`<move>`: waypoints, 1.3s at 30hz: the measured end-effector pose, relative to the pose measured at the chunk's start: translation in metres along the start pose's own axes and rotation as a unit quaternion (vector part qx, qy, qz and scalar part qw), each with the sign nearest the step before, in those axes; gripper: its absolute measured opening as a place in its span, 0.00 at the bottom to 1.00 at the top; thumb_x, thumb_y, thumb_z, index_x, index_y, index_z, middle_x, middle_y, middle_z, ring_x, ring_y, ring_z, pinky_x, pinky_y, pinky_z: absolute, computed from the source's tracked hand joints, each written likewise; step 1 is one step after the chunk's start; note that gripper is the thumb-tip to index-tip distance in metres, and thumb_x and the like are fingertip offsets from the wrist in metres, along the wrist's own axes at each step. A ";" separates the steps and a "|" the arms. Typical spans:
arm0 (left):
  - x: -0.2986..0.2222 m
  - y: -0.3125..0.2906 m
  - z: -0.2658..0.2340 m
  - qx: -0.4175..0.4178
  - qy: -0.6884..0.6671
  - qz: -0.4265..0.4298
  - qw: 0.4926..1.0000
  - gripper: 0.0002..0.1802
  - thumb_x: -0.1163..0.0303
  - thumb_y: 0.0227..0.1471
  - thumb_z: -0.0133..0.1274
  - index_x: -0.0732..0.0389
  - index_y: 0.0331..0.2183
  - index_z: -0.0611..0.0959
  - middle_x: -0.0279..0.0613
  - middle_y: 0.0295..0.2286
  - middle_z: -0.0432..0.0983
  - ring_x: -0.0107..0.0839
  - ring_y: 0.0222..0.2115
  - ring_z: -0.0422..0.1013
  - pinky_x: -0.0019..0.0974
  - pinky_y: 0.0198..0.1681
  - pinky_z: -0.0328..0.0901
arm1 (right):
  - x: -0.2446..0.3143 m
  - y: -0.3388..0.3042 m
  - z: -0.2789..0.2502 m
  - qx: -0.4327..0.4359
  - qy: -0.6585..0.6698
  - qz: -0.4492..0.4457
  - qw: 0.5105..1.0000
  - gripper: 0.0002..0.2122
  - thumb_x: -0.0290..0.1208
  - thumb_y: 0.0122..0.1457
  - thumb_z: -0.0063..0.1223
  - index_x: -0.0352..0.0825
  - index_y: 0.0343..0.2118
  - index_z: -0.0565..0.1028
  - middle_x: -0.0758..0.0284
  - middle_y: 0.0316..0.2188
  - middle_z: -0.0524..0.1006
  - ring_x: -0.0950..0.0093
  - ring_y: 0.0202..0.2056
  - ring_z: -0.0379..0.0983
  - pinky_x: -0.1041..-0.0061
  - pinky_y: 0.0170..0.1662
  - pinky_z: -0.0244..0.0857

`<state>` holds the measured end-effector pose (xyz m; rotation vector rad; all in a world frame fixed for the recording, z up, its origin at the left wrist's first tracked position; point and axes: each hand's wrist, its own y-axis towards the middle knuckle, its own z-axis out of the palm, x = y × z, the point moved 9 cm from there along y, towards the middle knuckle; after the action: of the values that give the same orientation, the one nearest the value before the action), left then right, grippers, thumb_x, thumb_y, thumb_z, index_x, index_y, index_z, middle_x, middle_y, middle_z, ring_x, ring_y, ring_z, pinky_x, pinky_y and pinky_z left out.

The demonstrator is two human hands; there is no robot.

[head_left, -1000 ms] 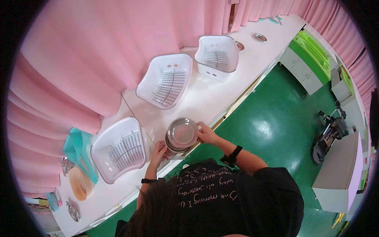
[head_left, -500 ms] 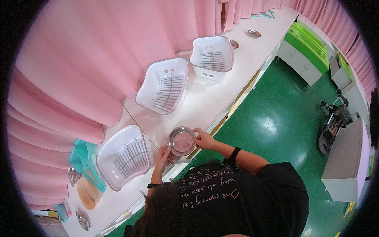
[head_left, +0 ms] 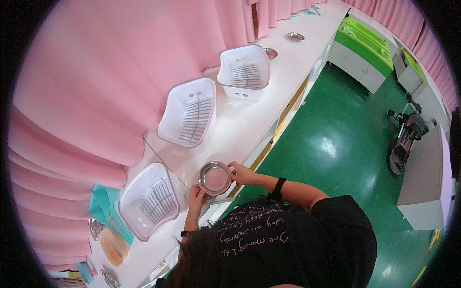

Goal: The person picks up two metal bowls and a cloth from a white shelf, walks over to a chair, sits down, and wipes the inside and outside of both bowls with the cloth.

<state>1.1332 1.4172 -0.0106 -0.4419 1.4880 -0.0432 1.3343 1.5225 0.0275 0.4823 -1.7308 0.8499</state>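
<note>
A shiny round metal bowl (head_left: pixel 214 178) is held between my two hands above the front edge of the white table. My left hand (head_left: pixel 196 195) grips its lower left rim, and my right hand (head_left: pixel 238 173) pinches the right side of the rim. The bowl's inside faces up, with a pinkish reflection in it. Left of the bowl stands a white basket with a slotted grey bottom (head_left: pixel 150 201). A second such basket (head_left: pixel 187 113) sits farther along the table, and a third (head_left: pixel 244 73) stands beyond that one.
Teal containers (head_left: pixel 104 204), an orange oval basin (head_left: pixel 114 247) and metal dishes (head_left: pixel 109 278) lie at the near left. More metal bowls (head_left: pixel 296 37) are at the far end. Pink curtains (head_left: pixel 96 72) hang behind the table (head_left: pixel 249 127). Green-topped sink cabinets (head_left: pixel 362 55) stand across the green floor.
My view has shifted a little, so the table and baskets appear moved. Both hands still hold the bowl, which looks slightly more face-up.
</note>
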 end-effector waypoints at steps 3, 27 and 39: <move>-0.010 0.000 0.016 0.014 0.032 -0.015 0.999 0.14 0.66 0.55 0.48 0.63 0.40 0.68 0.37 0.23 0.72 0.22 0.18 0.68 0.24 0.19 0.62 | -0.010 0.003 -0.011 -0.009 -0.037 -0.022 0.999 0.21 0.31 0.57 0.47 0.31 0.51 0.56 0.57 0.26 0.76 0.72 0.17 0.73 0.74 0.21 0.67; -0.069 0.143 0.316 0.312 0.104 0.046 0.943 0.17 0.65 0.54 0.51 0.63 0.42 0.68 0.36 0.26 0.73 0.21 0.22 0.68 0.23 0.21 0.61 | -0.101 -0.120 -0.264 -0.269 0.128 0.010 0.955 0.19 0.30 0.58 0.50 0.29 0.48 0.59 0.65 0.21 0.76 0.79 0.18 0.69 0.77 0.19 0.62; -0.107 0.295 0.518 0.356 0.076 0.132 0.922 0.17 0.69 0.54 0.49 0.66 0.44 0.66 0.37 0.26 0.71 0.22 0.21 0.67 0.25 0.21 0.62 | -0.113 -0.120 -0.500 -0.391 0.025 0.036 0.920 0.22 0.31 0.57 0.51 0.31 0.52 0.60 0.62 0.31 0.77 0.76 0.31 0.72 0.77 0.35 0.65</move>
<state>1.5520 1.8542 0.0093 0.3589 1.5553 -0.3997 1.7786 1.8047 0.0311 -0.1428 -1.8764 0.1612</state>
